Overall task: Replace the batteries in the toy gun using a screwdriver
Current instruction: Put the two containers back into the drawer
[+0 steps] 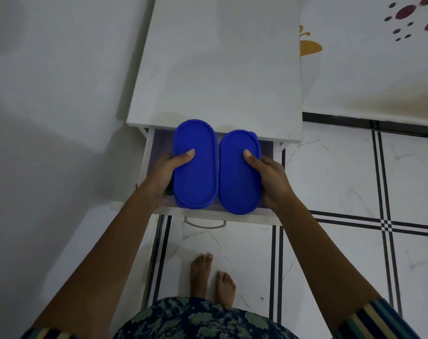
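Two oval blue-lidded plastic boxes (195, 165) (239, 172) sit over the open white drawer (269, 217) — left hand (162, 174) and right hand (272, 182) each clamped on one. Lift both level; no toy gun or screwdriver shows.

Left lid (195, 165): blue plastic, smooth, matt with a faint sheen, raised rim.
Right lid (238, 172): same blue plastic, smooth, matt.
Cabinet top (220, 69): white laminate, smooth, low gloss.
Drawer (232, 217): white panel front, smooth; handle (205, 224) looks metal.
Floor (342, 172): glossy white marble-look tile, black inlay lines.
Sleeve (376, 319): striped cloth.
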Demonstrator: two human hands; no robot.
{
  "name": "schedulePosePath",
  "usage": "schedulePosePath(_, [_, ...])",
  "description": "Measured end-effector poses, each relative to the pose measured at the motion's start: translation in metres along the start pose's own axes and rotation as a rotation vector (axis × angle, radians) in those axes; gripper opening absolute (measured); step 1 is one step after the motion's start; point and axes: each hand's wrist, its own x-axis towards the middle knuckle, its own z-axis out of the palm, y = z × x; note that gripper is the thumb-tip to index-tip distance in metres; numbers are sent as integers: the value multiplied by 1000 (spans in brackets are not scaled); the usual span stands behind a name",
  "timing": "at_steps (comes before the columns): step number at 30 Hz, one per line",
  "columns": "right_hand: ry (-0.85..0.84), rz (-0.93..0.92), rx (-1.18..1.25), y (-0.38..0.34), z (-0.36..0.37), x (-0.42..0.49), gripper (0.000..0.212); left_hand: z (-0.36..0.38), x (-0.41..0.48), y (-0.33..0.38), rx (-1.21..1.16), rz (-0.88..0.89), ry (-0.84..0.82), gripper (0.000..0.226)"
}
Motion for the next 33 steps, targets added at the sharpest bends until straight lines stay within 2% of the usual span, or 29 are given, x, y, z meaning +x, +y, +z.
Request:
schedulePosePath(2, [24, -36, -25, 2, 1, 0, 26, 0, 7, -4, 90, 1, 2, 40])
schedulePosePath(6, [67, -78, -56, 5, 3, 1, 20, 0, 14, -13, 64, -41, 4, 28])
schedulePosePath(12, [120, -56, -14, 14, -6, -6, 20, -3, 9, -32, 70, -117, 19, 59])
schedulePosePath(18, [121, -35, -53, 25, -8, -9, 18, -5, 6, -45, 87, -183, -18, 63])
schedulePosePath(23, [236, -95, -199, 28, -2, 4, 42, -5, 19, -38, 117, -106, 14, 54])
schedulePosePath(25, [259, -152, -285, 26, -1, 11, 41, -5, 27, -33, 173, -79, 23, 61])
schedulePosePath(29, [300, -165, -425, 31, 1, 24, 37, -3, 38, -35, 239, -121, -20, 52])
schedulePosePath(33, [348, -136, -508, 44, 1, 35, 36, -4, 46, -41, 261, -193, -8, 70])
